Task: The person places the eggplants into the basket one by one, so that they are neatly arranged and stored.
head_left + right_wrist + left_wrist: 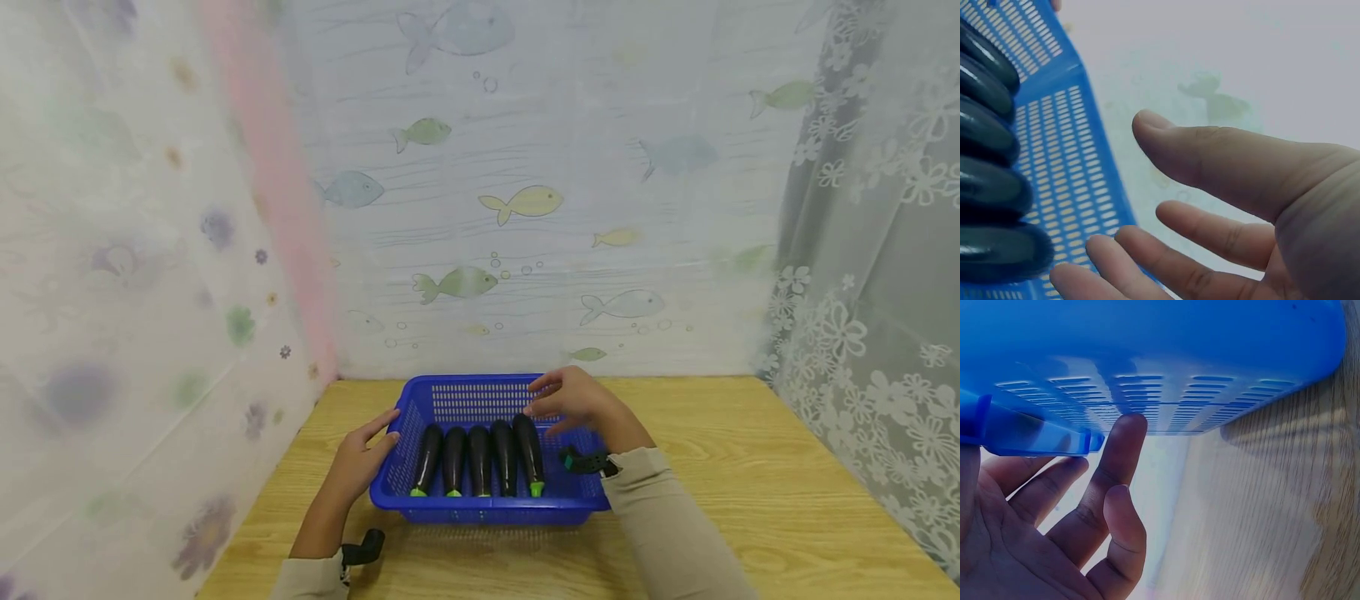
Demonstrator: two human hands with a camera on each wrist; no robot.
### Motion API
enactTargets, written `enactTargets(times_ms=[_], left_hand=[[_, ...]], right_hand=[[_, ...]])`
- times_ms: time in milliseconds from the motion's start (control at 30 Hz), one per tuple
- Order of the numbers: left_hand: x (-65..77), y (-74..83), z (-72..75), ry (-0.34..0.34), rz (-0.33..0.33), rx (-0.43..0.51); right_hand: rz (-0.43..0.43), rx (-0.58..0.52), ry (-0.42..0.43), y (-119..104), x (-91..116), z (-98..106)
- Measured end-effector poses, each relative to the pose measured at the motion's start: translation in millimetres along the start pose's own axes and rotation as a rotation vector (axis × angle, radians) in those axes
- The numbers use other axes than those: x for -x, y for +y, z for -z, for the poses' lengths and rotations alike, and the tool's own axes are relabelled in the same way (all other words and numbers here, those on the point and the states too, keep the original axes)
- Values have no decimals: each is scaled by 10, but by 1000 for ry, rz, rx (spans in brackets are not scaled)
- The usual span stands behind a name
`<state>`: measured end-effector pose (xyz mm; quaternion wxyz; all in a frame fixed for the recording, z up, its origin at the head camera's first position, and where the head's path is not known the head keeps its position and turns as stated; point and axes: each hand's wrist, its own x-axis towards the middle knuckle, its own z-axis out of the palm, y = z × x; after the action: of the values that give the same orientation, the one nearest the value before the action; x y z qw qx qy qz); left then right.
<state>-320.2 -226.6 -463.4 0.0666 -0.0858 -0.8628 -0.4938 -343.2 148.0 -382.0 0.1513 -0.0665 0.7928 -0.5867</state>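
A blue plastic basket with slotted walls stands on the table. Inside, several dark, glossy eggplants lie side by side in a row, their green stem ends toward the near side. My left hand rests at the basket's left rim; in the left wrist view its fingers are loosely extended by the outer wall. Over the basket's right part hovers my right hand, near the top of the rightmost eggplant. In the right wrist view its thumb and fingers are spread apart, with nothing between them.
The wooden table extends on both sides of the basket. A fish-patterned curtain hangs behind it, a floral sheet at the left and a lacy curtain at the right. Each wrist wears a dark strap device.
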Motion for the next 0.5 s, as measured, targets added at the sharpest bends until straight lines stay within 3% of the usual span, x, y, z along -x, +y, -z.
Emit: enactTargets(times_ms=[233,500], left_hand=[[24,24,26,-14,3,39],[11,32,17,-13,-18,4]], right_hand=[[72,49,11,-108,152,64],[146,63,20,-106,370,208]])
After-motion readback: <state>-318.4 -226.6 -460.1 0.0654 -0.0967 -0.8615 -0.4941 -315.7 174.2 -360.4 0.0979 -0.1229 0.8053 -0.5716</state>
